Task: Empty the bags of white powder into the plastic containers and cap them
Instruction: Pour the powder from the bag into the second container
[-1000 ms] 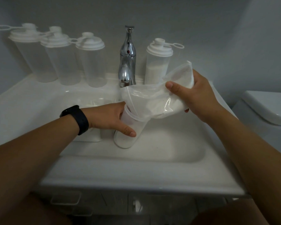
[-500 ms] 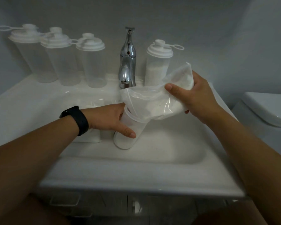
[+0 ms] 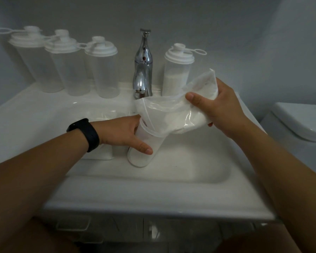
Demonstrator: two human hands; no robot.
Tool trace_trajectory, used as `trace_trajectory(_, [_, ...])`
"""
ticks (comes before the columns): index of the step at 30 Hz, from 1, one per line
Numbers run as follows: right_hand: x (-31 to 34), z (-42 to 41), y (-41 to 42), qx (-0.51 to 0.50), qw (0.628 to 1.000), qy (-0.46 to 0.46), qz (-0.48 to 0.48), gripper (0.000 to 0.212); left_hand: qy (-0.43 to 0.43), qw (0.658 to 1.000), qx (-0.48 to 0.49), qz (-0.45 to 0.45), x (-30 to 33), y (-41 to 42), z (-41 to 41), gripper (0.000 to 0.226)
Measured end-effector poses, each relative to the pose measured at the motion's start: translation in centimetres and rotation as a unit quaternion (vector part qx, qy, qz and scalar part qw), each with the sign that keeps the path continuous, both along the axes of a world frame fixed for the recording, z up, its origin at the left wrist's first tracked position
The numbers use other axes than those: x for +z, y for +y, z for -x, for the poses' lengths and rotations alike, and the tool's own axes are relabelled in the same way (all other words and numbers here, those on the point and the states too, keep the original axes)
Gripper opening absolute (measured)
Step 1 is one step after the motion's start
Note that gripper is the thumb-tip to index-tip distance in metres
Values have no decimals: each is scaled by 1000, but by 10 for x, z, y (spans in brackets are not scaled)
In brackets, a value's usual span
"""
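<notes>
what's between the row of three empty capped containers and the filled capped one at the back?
The chrome faucet stands between the three empty containers and the filled container, per the head view.

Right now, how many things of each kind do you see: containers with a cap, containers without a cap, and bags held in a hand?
Capped containers: 4
Open container: 1, gripped by the left hand
Bag of powder: 1, gripped by the right hand
Total: 6
</notes>
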State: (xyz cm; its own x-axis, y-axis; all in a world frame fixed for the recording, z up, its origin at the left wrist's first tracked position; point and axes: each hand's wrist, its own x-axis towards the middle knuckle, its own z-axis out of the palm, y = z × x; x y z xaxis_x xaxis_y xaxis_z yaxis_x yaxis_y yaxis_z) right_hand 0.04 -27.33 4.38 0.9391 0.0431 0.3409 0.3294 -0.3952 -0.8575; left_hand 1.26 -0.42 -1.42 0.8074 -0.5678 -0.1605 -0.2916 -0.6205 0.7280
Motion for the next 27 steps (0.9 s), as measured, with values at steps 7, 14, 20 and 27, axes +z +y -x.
trace_trajectory(7, [-1,0,0,2,1000,1,3,26,2,1000,7,-4,-3,2,-2,76])
trace_trajectory(14, [-1,0,1,1,1000,3,2,24,2,1000,1,0,-1,0,-1,69])
trace_trajectory(20, [-1,1,0,7,1000,7,3,23,-2,1000,3,-6,-3,2,-3,77])
trace_trajectory(27, [-1,0,0,9,1000,-2,-3,23,0,1000,3,2,-2,0,-2,79])
